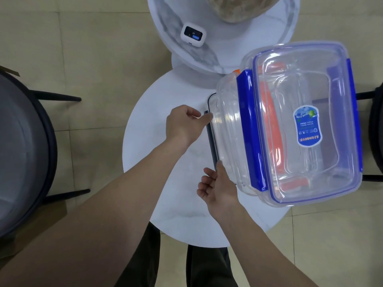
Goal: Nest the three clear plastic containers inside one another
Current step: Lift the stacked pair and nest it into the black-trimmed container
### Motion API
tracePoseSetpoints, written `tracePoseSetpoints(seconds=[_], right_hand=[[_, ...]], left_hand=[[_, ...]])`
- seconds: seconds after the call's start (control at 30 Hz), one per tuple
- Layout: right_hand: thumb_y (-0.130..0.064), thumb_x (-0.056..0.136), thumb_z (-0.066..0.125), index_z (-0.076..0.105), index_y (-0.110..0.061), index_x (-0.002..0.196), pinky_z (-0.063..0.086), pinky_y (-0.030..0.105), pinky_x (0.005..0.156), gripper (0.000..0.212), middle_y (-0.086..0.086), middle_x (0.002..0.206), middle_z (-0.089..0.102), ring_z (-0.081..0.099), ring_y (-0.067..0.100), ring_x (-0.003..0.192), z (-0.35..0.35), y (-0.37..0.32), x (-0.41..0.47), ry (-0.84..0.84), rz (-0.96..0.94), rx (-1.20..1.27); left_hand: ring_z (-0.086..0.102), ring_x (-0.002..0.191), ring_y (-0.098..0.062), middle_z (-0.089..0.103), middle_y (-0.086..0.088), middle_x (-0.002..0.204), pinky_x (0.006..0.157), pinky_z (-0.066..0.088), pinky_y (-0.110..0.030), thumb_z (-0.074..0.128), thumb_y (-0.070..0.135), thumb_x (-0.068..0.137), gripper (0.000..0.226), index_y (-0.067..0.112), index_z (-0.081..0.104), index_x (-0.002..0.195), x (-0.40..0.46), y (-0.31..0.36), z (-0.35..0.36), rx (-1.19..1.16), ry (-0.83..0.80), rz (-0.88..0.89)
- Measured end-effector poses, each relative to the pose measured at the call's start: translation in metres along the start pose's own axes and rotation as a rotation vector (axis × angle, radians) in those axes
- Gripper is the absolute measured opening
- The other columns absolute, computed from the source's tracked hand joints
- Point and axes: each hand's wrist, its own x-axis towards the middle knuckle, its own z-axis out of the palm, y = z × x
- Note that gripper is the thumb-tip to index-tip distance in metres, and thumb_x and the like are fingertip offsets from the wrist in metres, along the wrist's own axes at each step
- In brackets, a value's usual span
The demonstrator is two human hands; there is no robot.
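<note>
The left hand (184,126) is loosely curled, its fingertips touching the near left edge of the big clear container (290,125); it presses more than grips, with nothing closed inside the fingers. The right hand (217,187) lies palm up and half open, its thumb against the lower left wall of the same container, fingers spread and empty.

The container sits on the right part of a round white table (165,183), its lid (306,121) on and the blue side clips (250,131) folded down. A blue sticker (307,125) is stuck on the lid. Through the clear walls an orange clip or rim of a smaller container (273,125) shows inside, though the layered plastic makes it hard to count how many boxes sit within. Under the left edge of the container a dark-edged flat thing (211,129) pokes out, perhaps a lid or a tray.

Beyond the table stands a second, higher marbled table (269,38), overlapping the far rim of the first. On it lie a small white device with a dark screen (193,34) and a large pale rough bowl (242,9) cut off by the top of the view. A dark round chair (22,152) stands to the left on the tiled floor (83,59), and another dark chair edge (376,129) shows at the right, just behind the container.
</note>
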Motion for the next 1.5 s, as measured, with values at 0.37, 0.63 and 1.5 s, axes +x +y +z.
tracePoseSetpoints(seconds=[0.37, 0.63, 1.5], right_hand=[[-0.053, 0.098, 0.048, 0.069, -0.009, 0.087, 0.047, 0.021, 0.041, 0.05, 0.0, 0.047, 0.055, 0.051, 0.017, 0.043, 0.008, -0.004, 0.009, 0.049, 0.094, 0.028], [-0.049, 0.098, 0.052, 0.064, -0.011, 0.082, 0.046, 0.026, 0.047, 0.043, 0.002, 0.051, 0.055, 0.049, 0.018, 0.048, 0.007, -0.008, 0.009, 0.026, 0.157, 0.129], [-0.012, 0.103, 0.052, 0.058, -0.004, 0.082, 0.046, 0.034, 0.067, 0.023, 0.011, 0.08, 0.059, 0.051, 0.021, 0.067, -0.053, -0.026, 0.008, 0.048, 0.058, 0.295]], left_hand=[[0.069, 0.076, -0.012, 0.069, 0.008, 0.08, 0.068, 0.057, -0.029, 0.083, 0.055, 0.069, 0.041, 0.022, 0.067, 0.086, 0.02, -0.015, 0.017, 0.12, 0.031, 0.053], [0.066, 0.072, -0.013, 0.067, 0.008, 0.077, 0.063, 0.055, -0.029, 0.085, 0.046, 0.068, 0.037, 0.019, 0.067, 0.087, 0.018, -0.003, 0.017, 0.243, 0.062, 0.106], [0.068, 0.065, -0.025, 0.072, -0.012, 0.074, 0.055, 0.054, -0.027, 0.07, 0.017, 0.086, 0.023, -0.004, 0.069, 0.078, -0.022, 0.027, 0.036, 0.455, -0.135, 0.031]])
